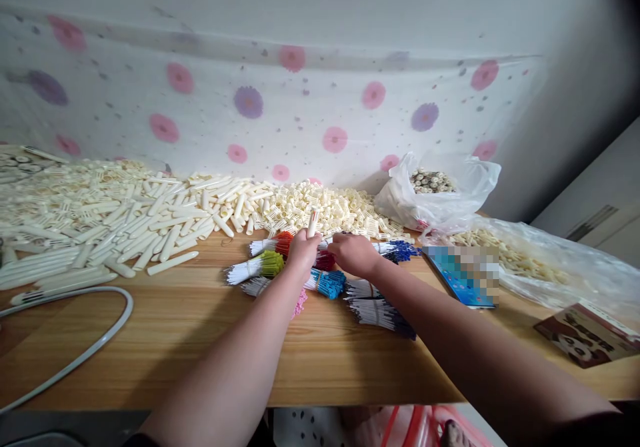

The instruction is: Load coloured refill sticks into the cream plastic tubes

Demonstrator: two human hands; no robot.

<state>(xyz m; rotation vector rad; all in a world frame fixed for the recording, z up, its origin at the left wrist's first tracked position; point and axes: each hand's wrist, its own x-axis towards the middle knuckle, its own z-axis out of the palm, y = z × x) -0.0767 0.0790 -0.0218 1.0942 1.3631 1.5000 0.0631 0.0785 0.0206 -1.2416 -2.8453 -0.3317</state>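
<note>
My left hand [301,254] is closed around a cream pen barrel [313,222], which stands upright out of the fist. Close beside it, my right hand [354,255] has its fingers curled together over the refill bundles; whatever they pinch is hidden. Pen refills in banded bundles lie around and below both hands: orange-tipped [283,242], yellow-green-tipped [270,264], light-blue-tipped [327,283], dark-blue-tipped [400,252] and dark-tipped [377,312] ones. Partly behind my left forearm are pink tips [300,304]. Dark red tips [325,260] show between the hands.
Long cream barrels [165,227] and short cream clip parts [325,204] are heaped along the wall. At the right are a plastic bag of small parts [410,200], a clear bag [530,260], a blue phone-like item [457,277] and a box [585,334]. A white cable [113,330] curves at left.
</note>
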